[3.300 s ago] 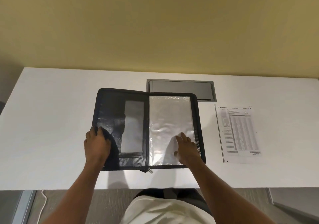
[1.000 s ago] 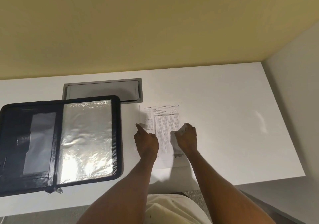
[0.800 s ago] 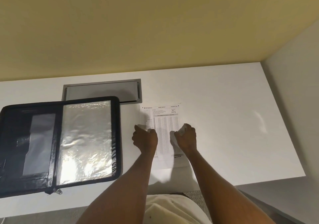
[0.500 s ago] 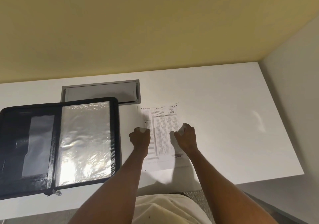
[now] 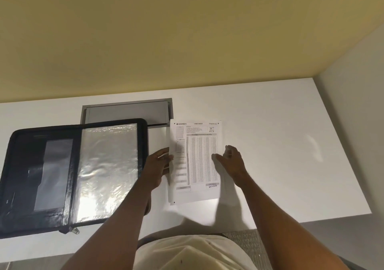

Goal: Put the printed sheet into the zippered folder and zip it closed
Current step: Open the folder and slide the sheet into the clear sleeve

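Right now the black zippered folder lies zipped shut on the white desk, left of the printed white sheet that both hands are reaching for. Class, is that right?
Not quite. The head view shows the black zippered folder lying open, its clear sleeve exposed. Otherwise right: it lies left of the printed white sheet, on the white desk, with the left hand and right hand at the sheet.

Open room right of the sheet

Bare surface (image 5: 280, 145) lay rightward; the open folder (image 5: 72, 176) and grey hatch (image 5: 126, 113) crowded the left.

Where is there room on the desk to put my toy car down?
Best spot: the bare desk right of the printed sheet, out to the side wall. It is crowded on the left, where the open folder lies.
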Motion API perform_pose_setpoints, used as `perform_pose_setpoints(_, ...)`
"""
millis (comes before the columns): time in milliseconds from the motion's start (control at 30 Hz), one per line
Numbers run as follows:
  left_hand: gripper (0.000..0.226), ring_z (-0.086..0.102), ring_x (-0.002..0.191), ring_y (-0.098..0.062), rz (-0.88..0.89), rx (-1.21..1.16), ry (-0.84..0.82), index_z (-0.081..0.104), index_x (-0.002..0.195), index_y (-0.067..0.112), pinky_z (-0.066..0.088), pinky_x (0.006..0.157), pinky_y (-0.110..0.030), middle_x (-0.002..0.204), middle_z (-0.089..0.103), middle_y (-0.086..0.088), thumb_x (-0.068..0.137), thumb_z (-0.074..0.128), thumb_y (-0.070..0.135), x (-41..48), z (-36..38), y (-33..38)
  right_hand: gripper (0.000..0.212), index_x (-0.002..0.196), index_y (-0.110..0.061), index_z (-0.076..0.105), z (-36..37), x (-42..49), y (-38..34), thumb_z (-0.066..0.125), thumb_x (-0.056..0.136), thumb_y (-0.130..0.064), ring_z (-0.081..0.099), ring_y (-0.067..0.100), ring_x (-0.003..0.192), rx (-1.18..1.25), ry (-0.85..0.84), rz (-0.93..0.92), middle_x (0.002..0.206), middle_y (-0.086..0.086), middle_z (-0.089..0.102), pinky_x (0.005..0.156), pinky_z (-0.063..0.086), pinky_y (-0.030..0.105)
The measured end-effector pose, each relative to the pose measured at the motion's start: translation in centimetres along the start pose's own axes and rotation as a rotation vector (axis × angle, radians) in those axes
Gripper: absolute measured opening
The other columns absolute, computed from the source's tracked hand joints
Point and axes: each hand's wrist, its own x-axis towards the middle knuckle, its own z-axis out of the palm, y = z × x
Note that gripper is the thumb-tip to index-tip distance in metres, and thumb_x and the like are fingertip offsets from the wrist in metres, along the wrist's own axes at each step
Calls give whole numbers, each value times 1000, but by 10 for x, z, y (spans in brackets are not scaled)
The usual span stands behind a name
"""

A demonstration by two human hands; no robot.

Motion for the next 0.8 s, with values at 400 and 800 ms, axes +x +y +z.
perform_pose_setpoints(400, 47, 73, 107, -23, 135, 55, -292, 76, 120, 29, 59, 87, -37, 121, 76, -4, 74, 88, 35, -13, -29, 54, 39, 135, -1, 62, -8, -14, -53, 66, 99, -14, 75, 1, 77, 343, -400, -97, 88, -12, 79, 66, 55, 12)
perform_pose_setpoints(800, 34, 65, 123, -33, 430, 134, -291, 68, 130, 16, 53, 104, -43, 131, 70, -14, 97, 71, 23, -29, -12, 55, 20, 113, -11, 77, 15, -45, -52, 69, 97, -22, 76, 24, 98, 370, -165, -227, 106, 6, 80, 79, 60, 33)
